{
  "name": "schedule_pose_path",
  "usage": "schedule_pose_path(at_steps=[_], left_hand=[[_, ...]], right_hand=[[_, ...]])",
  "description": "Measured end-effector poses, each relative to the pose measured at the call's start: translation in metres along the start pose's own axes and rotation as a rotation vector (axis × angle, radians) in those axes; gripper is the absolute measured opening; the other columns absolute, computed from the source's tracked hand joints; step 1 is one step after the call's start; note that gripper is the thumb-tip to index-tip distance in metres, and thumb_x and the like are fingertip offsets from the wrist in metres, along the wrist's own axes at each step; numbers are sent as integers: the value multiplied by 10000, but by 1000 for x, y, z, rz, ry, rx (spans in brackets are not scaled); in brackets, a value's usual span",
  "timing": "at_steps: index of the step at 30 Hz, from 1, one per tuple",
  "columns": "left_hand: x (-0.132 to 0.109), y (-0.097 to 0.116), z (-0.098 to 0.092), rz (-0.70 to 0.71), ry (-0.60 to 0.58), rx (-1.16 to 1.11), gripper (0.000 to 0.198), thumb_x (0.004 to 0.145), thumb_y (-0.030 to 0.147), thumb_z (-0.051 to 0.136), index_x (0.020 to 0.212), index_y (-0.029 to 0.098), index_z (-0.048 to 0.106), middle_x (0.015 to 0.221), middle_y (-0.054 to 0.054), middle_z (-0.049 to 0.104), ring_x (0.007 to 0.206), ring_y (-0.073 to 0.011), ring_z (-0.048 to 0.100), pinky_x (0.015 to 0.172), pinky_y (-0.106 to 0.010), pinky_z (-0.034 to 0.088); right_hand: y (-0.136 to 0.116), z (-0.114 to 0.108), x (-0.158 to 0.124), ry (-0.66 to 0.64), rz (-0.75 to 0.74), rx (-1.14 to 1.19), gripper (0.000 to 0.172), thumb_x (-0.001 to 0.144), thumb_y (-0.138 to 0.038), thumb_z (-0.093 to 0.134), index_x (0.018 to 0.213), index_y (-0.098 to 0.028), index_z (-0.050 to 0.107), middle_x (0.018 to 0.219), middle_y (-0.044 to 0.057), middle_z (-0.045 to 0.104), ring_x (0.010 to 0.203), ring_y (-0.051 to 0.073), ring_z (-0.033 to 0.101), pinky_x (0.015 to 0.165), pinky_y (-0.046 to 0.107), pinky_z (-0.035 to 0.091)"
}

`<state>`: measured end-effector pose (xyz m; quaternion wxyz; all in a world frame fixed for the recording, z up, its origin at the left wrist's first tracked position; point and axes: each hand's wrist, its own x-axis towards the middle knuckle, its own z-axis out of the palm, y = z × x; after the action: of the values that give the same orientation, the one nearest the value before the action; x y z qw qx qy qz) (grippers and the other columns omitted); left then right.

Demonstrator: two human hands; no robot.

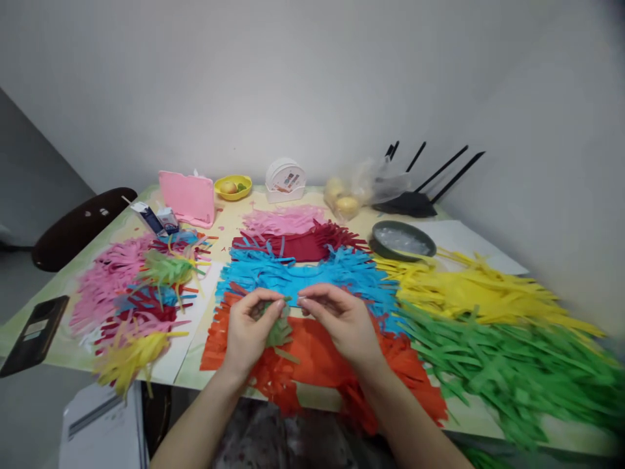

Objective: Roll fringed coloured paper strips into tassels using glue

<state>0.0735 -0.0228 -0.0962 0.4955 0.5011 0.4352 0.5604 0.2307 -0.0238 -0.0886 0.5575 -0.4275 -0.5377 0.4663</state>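
My left hand is closed in a pinch on a light green fringed paper tassel, whose strips hang below the fingers. Close beside it, my right hand pinches at the same height; what sits between its fingertips is too small to make out. Under both hands lie fringed orange paper and, farther back, fringed blue paper. Behind these are dark red fringed paper and pink fringed paper. A pile of mixed tassels in pink, blue, red, green and yellow spreads to the left.
Yellow strips and green strips cover the right side, near a dark green bowl with clear contents. Along the back stand a pink tablet case, a yellow dish and bagged round yellowish items. A phone lies left.
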Motion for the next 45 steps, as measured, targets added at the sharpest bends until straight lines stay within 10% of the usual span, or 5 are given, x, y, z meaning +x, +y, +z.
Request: schedule_pose_path(at_steps=[19, 31, 37, 45], left_hand=[[-27, 13, -20, 437, -85, 567, 82, 887, 130, 569, 878, 153, 647, 846, -39, 666, 825, -131, 631, 768, -223, 470], [-28, 5, -18, 423, -85, 539, 91, 879, 155, 597, 845, 174, 679, 815, -36, 697, 800, -146, 650, 747, -237, 494], [-30, -1, -17, 103, -50, 262, 44, 837, 197, 647, 810, 169, 666, 724, -6, 707, 639, -128, 680, 636, -212, 527], [-30, 0, -22, 33, -130, 139, 83, 859, 206, 599, 917, 156, 631, 857, -51, 738, 795, -159, 730, 720, -229, 567]], right_hand=[[15, 22, -20, -21, -190, -152, 88, 859, -256, 641, 804, -204, 685, 764, 18, 674, 703, 143, 619, 630, 244, 493], [23, 19, -23, -51, -204, -206, 63, 874, -242, 636, 849, -217, 688, 795, 24, 692, 741, 160, 636, 670, 269, 493], [23, 15, -23, -105, -174, -238, 95, 883, -256, 614, 833, -210, 680, 804, 34, 679, 770, 170, 630, 692, 283, 484], [19, 22, -20, -52, -139, -213, 117, 850, -311, 653, 852, -206, 704, 793, 43, 629, 735, 168, 592, 618, 272, 481]])
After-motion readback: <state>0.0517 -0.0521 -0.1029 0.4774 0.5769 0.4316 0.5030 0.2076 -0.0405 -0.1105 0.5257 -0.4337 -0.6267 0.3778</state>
